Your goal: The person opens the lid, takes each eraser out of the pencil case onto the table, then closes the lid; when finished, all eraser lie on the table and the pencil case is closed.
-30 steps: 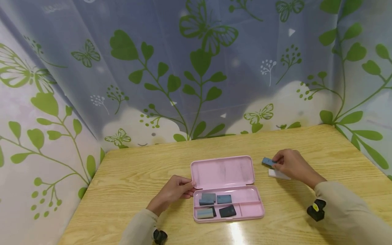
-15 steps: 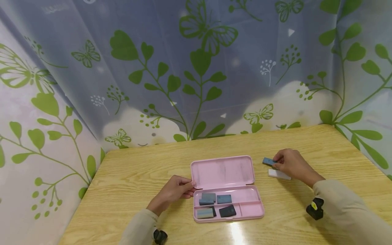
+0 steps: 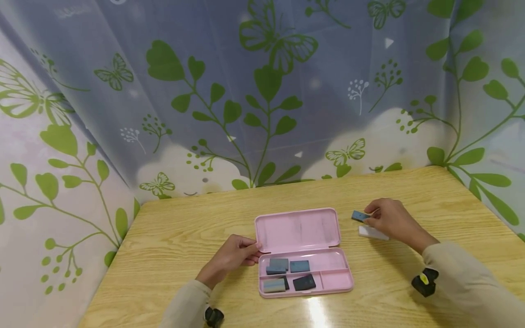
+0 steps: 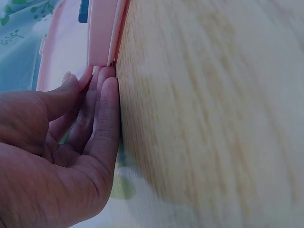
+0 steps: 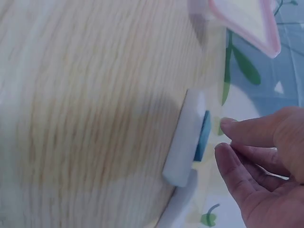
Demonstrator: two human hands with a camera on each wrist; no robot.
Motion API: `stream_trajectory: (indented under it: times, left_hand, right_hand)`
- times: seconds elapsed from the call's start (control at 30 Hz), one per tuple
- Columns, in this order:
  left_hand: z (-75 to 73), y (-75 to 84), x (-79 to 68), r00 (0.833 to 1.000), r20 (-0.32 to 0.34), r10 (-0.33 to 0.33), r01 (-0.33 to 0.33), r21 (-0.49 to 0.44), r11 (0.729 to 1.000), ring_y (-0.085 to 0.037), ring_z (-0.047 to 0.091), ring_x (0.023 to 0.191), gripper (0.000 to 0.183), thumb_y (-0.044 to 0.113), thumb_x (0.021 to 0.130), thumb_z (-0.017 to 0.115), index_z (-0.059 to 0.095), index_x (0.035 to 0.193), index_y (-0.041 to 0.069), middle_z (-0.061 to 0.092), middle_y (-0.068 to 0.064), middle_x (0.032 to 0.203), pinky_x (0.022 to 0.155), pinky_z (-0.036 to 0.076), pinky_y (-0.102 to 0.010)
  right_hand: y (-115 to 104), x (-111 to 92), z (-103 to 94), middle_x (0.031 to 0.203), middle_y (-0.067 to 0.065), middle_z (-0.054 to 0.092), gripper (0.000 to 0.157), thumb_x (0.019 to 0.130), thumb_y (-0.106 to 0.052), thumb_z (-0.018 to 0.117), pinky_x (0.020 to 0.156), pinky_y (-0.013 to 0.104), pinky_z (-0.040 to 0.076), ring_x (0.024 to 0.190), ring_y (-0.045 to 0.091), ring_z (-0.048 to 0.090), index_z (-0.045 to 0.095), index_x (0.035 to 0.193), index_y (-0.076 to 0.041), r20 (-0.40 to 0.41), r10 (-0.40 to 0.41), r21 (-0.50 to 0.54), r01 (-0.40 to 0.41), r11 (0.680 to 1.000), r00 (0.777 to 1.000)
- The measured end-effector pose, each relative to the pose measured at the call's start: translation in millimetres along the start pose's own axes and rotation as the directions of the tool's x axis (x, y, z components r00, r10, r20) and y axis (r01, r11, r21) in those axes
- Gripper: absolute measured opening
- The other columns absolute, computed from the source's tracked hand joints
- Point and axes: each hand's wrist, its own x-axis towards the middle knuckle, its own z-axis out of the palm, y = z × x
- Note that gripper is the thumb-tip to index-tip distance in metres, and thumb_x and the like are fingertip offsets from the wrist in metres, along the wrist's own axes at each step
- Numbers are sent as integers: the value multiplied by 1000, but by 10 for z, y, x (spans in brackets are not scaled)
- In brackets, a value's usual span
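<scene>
A pink pencil case (image 3: 297,232) lies with its lid raised, several grey, blue and black erasers in its base. My left hand (image 3: 233,255) holds the case at its left hinge corner; the left wrist view has thumb and fingers on either side of the lid's corner (image 4: 87,78). Over to the right, a small blue eraser (image 3: 358,216) lies behind a white eraser (image 3: 373,233). My right hand (image 3: 394,222) hovers over the blue eraser, thumb and fingers bent with a gap between them. In the right wrist view the fingertips are apart from the blue eraser (image 5: 203,137).
Another pale block (image 5: 178,206) shows below the white eraser in the right wrist view. The wooden table (image 3: 197,223) meets patterned cloth (image 3: 205,114) hanging at the back and sides. One front compartment of the case (image 3: 335,280) shows bare pink.
The blue eraser has shifted very slightly right, and my right hand has barely moved. My left hand and the pencil case have stayed put.
</scene>
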Motion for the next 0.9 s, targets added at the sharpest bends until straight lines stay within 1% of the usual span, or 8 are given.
stream_trajectory:
  times: [0.2, 0.33, 0.4, 0.63, 0.83, 0.9]
  left_hand:
    - [-1, -2, -5, 1000, 6, -1, 1, -13, 1000, -11, 66, 73, 27, 16, 103, 61, 74, 109, -7, 73, -7, 85, 71, 60, -26]
    - [1, -2, -7, 1000, 12, -1, 1, -19, 1000, -10, 66, 72, 27, 15, 103, 61, 73, 109, -8, 73, -6, 84, 70, 60, -25]
    - [2, 1, -9, 1000, 11, -3, 4, -18, 1000, -10, 66, 72, 27, 15, 103, 61, 73, 109, -8, 73, -6, 84, 70, 60, -25]
    - [-1, 15, -17, 1000, 4, -2, 2, -3, 1000, -11, 66, 73, 26, 15, 103, 61, 74, 108, -7, 73, -6, 84, 72, 60, -27]
    - [1, 17, -15, 1000, 0, -1, 1, -2, 1000, -10, 66, 72, 27, 16, 103, 61, 74, 109, -7, 73, -6, 84, 72, 60, -28]
    - [1, 10, -8, 1000, 1, -1, 1, -3, 1000, -11, 66, 72, 27, 16, 103, 61, 74, 109, -7, 73, -6, 84, 72, 60, -27]
  right_hand:
    - [-156, -54, 7, 91, 18, 71, 17, 88, -3, 77, 69, 44, 59, 81, 31, 70, 70, 98, 9, -3, -54, 15, 54, 998, 999]
    - [-257, -89, 37, 91, 16, 71, 15, 88, -3, 77, 68, 40, 60, 80, 27, 71, 70, 97, 7, 2, -90, 21, 89, 996, 996]
    - [-309, -105, 58, 91, 13, 72, 14, 88, -4, 77, 67, 38, 60, 79, 25, 70, 71, 96, 6, 6, -103, 22, 102, 995, 995]
    - [-513, -149, 138, 89, 6, 70, 13, 87, -4, 79, 67, 33, 58, 77, 17, 67, 73, 97, 2, 33, -138, 26, 137, 990, 990]
    - [-686, -161, 229, 86, 1, 69, 10, 89, -6, 77, 66, 30, 56, 76, 13, 65, 73, 97, 0, 71, -157, 57, 153, 987, 985]
    - [-740, -163, 264, 85, 1, 70, 9, 88, -5, 78, 66, 29, 56, 75, 12, 65, 74, 95, -1, 64, -181, 66, 177, 982, 981]
